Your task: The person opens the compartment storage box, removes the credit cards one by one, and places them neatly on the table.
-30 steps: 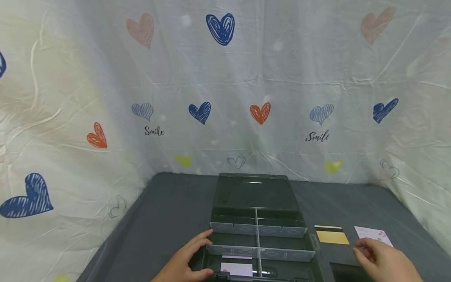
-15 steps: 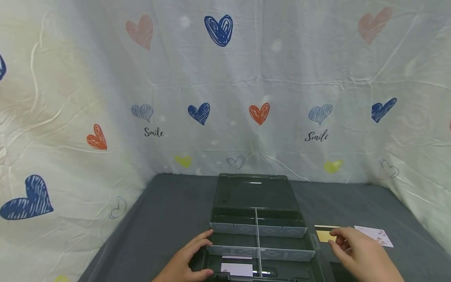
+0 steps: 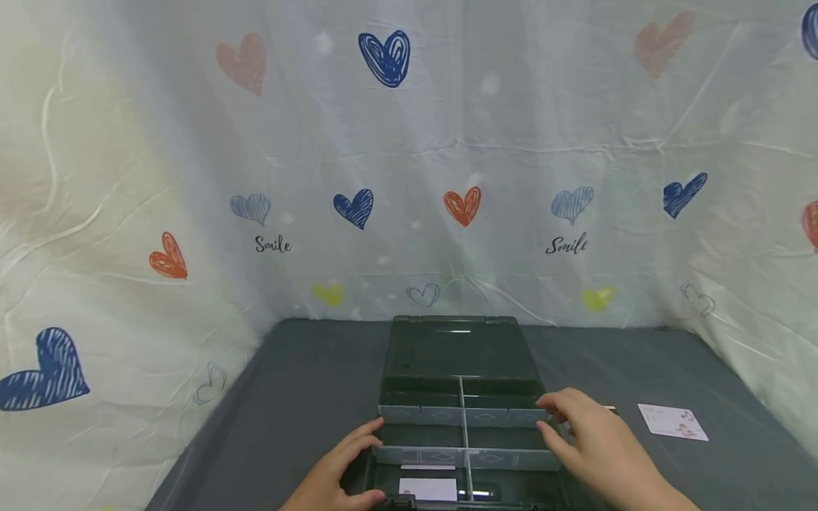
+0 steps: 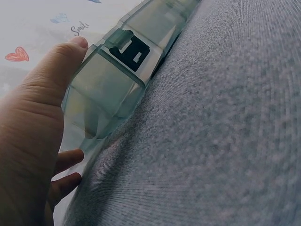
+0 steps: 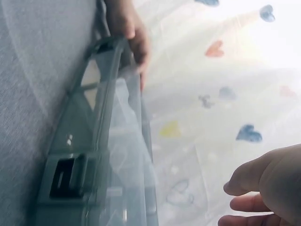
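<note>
A dark translucent divided storage box (image 3: 463, 351) stands with its lid raised at the back. In the head view my left hand (image 3: 339, 468) holds its left side, thumb at the front corner and fingers along the side wall. The left wrist view shows that thumb over the box's latch side (image 4: 106, 89). My right hand (image 3: 591, 443) is over the box's right edge, thumb and fingers parted with nothing between them. In the right wrist view this right hand (image 5: 263, 188) is apart from the box. A pale card (image 3: 427, 489) lies in the front left compartment.
Right of the box, a white card with small pink prints (image 3: 674, 421) lies on the grey cloth (image 3: 639, 362). A yellow card with a dark stripe is almost wholly hidden by the right hand. A heart-patterned curtain (image 3: 409, 142) hangs behind and at the sides.
My right hand has moved left from beside the white card, past the yellow card, to the box's right edge. The left hand stays on the box. The head view has shifted slightly.
</note>
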